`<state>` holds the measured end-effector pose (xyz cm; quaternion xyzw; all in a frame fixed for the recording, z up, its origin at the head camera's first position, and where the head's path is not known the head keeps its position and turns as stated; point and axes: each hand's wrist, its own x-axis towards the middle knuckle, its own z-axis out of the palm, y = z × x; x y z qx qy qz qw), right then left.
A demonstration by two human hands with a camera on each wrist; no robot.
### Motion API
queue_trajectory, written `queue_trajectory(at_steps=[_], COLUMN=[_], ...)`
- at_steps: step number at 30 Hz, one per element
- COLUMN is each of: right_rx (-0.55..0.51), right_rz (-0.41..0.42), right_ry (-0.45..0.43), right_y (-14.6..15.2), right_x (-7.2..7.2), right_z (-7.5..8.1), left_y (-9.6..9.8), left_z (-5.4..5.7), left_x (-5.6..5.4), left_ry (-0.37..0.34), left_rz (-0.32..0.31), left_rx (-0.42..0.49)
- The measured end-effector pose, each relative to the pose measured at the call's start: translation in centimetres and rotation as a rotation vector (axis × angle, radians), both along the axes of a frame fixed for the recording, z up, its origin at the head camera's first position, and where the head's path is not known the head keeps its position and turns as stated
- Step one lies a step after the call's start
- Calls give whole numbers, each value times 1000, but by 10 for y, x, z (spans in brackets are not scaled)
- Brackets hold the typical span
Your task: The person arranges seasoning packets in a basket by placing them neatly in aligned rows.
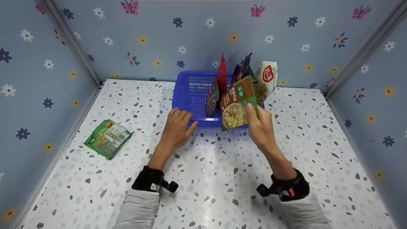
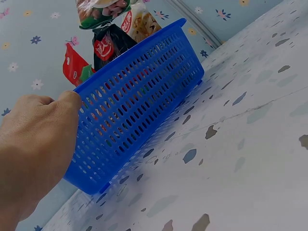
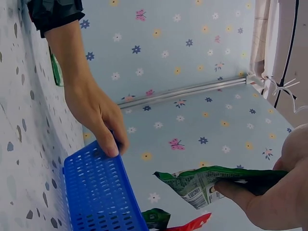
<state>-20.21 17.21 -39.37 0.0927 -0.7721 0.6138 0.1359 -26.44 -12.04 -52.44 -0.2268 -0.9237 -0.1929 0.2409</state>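
My left hand (image 1: 178, 128) grips the near left rim of a blue plastic basket (image 1: 182, 86), thumb outside and fingers over the edge. In my right hand (image 1: 261, 127) is a brown and green food packet (image 1: 237, 105) with a bowl of food pictured on it, pinched at its right side. It is held over the basket's near right part. Inside stand a red packet (image 1: 222, 71), a dark packet with a green edge (image 1: 212, 98), a black packet (image 1: 244, 70) and a white packet (image 1: 268, 76) with a red label. The held packet hides part of them.
A green food packet (image 1: 108, 139) lies flat on the speckled white table (image 1: 203, 178), left of the basket. Flower-patterned panels (image 1: 203, 38) wall the table in at the back and both sides. The basket stands close to the back panel.
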Motion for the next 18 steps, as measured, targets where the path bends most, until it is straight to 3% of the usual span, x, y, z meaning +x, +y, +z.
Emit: queue_trajectory(at_steps=[11,18], right_rx=[-11,111], right_rz=[33,33], right_ry=[72,38], right_y=[-39,-62], right_x=[-35,-63], right_z=[2,1], left_y=[0,0], left_z=[0,0], left_x=[1,0], left_ry=[-4,10], left_rz=[14,3], left_rx=[-6,8])
